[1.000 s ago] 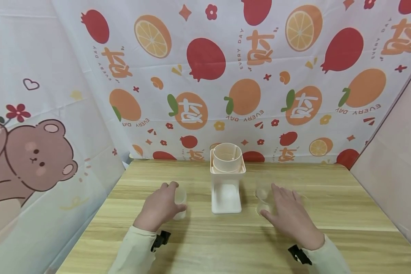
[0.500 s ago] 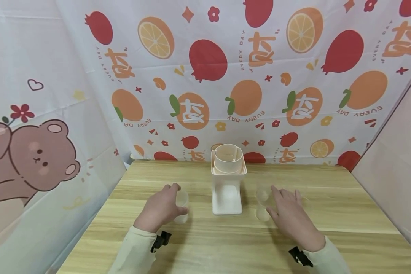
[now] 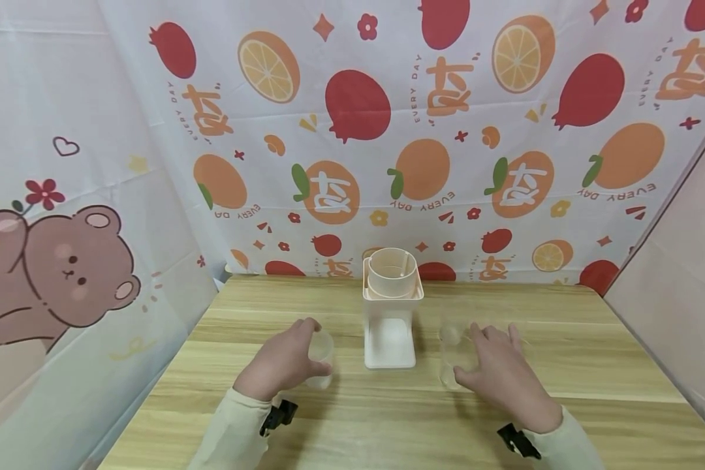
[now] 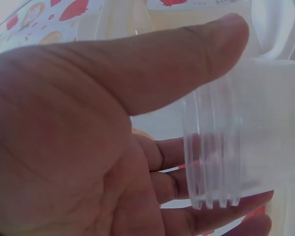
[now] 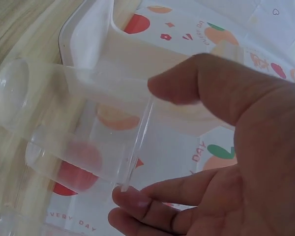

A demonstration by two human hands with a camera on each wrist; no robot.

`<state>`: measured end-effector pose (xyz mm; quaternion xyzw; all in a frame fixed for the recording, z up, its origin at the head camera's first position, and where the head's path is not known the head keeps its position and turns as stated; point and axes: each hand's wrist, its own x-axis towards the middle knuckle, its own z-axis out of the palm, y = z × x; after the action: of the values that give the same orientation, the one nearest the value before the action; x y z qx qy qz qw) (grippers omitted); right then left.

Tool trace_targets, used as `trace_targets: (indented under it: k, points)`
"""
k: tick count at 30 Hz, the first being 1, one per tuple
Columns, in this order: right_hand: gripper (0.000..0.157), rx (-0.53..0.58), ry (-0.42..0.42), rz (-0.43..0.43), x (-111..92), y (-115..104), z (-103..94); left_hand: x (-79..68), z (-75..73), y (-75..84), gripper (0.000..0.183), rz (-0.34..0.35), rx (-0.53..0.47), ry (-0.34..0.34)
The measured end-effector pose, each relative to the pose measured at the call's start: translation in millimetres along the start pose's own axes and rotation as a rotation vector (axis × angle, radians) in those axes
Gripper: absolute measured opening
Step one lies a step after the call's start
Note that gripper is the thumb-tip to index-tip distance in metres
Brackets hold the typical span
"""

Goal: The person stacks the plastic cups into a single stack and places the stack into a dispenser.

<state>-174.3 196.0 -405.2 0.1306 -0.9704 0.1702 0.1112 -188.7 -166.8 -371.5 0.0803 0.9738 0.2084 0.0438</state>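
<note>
My left hand [image 3: 284, 359] holds a translucent plastic cup [image 3: 322, 356] with its thumb on one side and fingers on the other. Ridges circle the cup's near end in the left wrist view, where the thumb [image 4: 221, 46] lies along it. On the other side, my right hand [image 3: 499, 369] spans the rim of a clear plastic piece [image 3: 455, 356] between thumb and fingertips. Rounded, tube-like wells show on this piece [image 5: 64, 103] in the right wrist view; its full outline is hard to see. Between the hands stands a cream-white stand [image 3: 390, 343] bearing a round open cup [image 3: 392, 271].
The wood-grain table [image 3: 376, 418] carries all of this. A fruit-print cloth [image 3: 358, 150] hangs directly behind the stand. Another cloth with a bear [image 3: 73, 267] borders the left side, and a pale wall [image 3: 681, 294] the right.
My left hand and its cup have shifted slightly right and toward me. The right hand and clear piece have come slightly nearer. The stand keeps its place while the head view shifts a little.
</note>
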Motion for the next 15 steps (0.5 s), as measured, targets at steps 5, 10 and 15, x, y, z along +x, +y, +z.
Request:
trace_targets:
  k: [5,10,15]
  points:
    - [0.064,-0.031,-0.024,-0.015,-0.8,0.7,-0.8,2.2,3.3,-0.3,0.081,0.007,-0.057,-0.035]
    - [0.056,-0.075,-0.028,-0.044,-0.7,1.0,-2.5,5.4,2.9,-1.7,0.079,0.042,-0.077,-0.059]
    - [0.055,-0.078,-0.035,-0.050,-1.1,0.7,-4.7,9.0,4.6,-3.6,0.076,0.080,-0.151,-0.101]
